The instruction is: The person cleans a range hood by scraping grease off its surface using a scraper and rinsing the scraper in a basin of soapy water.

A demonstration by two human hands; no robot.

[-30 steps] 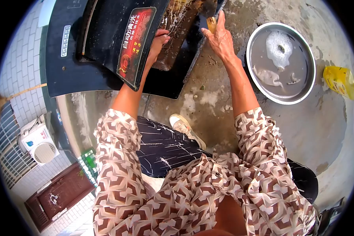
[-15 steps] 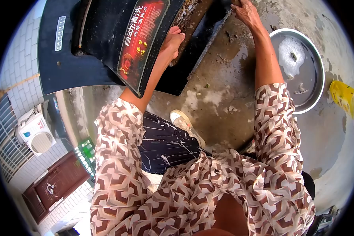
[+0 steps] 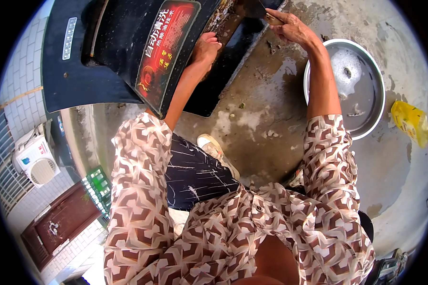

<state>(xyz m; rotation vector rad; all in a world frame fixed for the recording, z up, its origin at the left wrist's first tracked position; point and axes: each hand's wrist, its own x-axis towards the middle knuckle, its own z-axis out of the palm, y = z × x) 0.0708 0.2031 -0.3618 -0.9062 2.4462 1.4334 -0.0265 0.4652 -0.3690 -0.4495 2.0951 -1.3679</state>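
A black range hood [image 3: 114, 57] with a red label [image 3: 166, 52] fills the upper left, its open inside coated in brown grease. My left hand [image 3: 206, 51] is at the hood's inner edge, fingers curled round something I cannot make out. Farther right, my right hand [image 3: 291, 29] is wrapped round the wooden handle of a scraper [image 3: 253, 8], whose dark blade lies against the greasy inside at the top of the view. The blade's tip is hidden by the frame's edge and the hood.
A metal basin [image 3: 380, 85] of grey, foamy water stands on the wet concrete right of my right forearm. Beyond it lies a yellow bag [image 3: 410, 122]. My shoe [image 3: 216, 151] is below the hood. An air conditioner unit [image 3: 37, 160] hangs on the far left wall.
Since a second ago my right hand moved away to the upper right, then came back slightly left and down with the scraper. My left hand shifted right, then slightly left. The view has moved too.
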